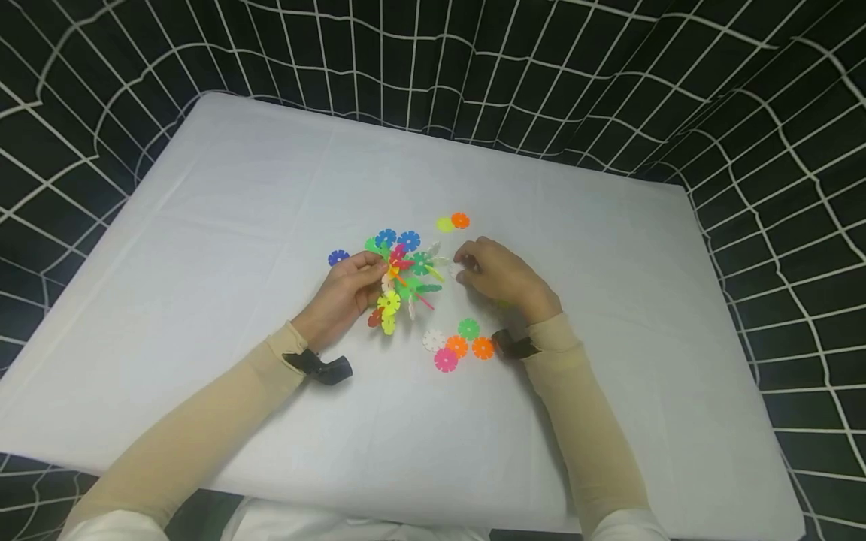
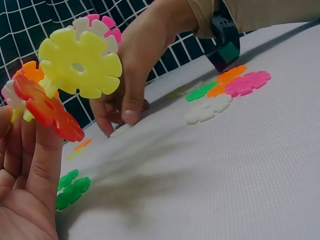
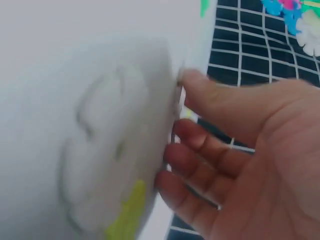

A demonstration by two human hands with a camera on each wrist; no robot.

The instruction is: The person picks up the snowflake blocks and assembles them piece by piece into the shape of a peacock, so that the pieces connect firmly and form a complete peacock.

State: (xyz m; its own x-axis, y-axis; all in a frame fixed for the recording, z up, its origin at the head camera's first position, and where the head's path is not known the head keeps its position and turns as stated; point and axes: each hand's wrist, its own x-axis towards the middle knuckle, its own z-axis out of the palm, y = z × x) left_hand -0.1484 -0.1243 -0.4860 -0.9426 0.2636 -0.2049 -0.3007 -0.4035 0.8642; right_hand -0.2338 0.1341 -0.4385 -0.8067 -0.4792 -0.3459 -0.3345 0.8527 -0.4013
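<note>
White table [image 1: 203, 225], netted backdrop. Left hand [image 1: 341, 297] grips the cluster of joined discs [image 1: 402, 278] at centre, clear of the cloth. Right hand [image 1: 501, 274] pinches a white disc [image 2: 121, 131] lying beside it. Advice: hold the cluster steady, line up slots, push straight.

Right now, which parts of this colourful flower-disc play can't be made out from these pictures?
- Head view: the white disc under the right hand is mostly covered by its fingers.
- Right wrist view: the white disc is a blur, so the grip on it is unclear.
- Left wrist view: the disc cluster is cut off by the left edge.
- Head view: how the cluster's pieces interlock is too small to tell beside the left hand.
</note>
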